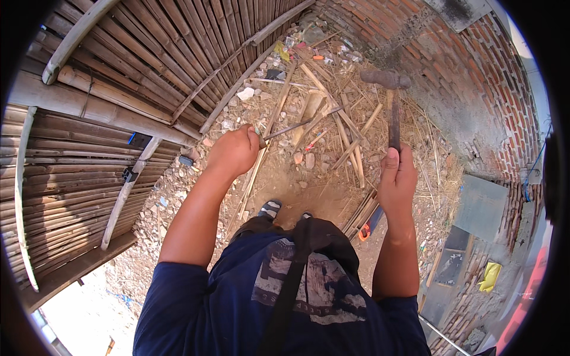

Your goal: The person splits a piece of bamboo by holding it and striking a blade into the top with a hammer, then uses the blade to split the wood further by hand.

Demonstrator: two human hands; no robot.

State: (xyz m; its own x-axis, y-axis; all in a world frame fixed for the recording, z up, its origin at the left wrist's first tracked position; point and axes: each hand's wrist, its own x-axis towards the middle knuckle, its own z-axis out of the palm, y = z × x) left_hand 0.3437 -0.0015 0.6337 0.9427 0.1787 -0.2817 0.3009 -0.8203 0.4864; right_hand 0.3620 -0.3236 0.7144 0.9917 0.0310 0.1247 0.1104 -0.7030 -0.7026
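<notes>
With right hand (399, 178) clamped round the hammer (393, 115), holds its head toward the ground's (291, 184) edge by the brick wall (487, 77). With left hand (231, 151) closed on the rod (303, 125), points it rightward and away above the sticks (372, 118), tip left of the hammer's head.

Head-worn fisheye, facing steeply down, wide
</notes>
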